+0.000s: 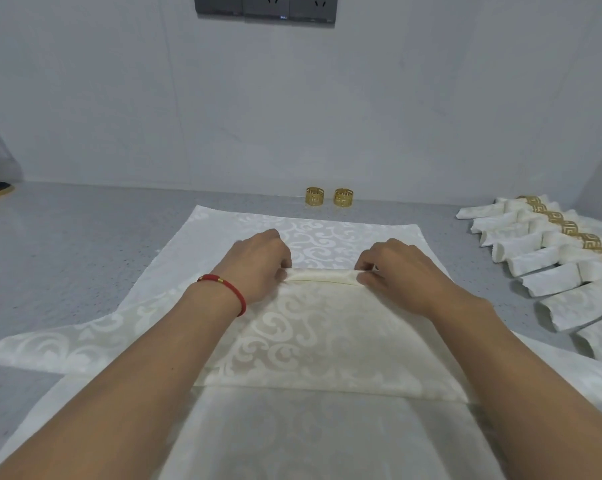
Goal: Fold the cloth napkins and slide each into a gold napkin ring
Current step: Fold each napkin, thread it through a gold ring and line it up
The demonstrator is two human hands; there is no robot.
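Both hands pinched a narrow fold at the middle of the cream napkin [306, 327] spread on the grey worktop [84, 244]: left hand [258, 268], right hand [400, 271]. Two gold rings [329, 196] stood at twelve o'clock; finished ringed napkins [552, 258] lay at three o'clock.

This looked like a home kitchen or dining prep corner: a grey speckled worktop [84, 237] ran against a plain pale wall [292, 98]. A row of dark wall sockets [264, 6] was mounted high beyond the grip.
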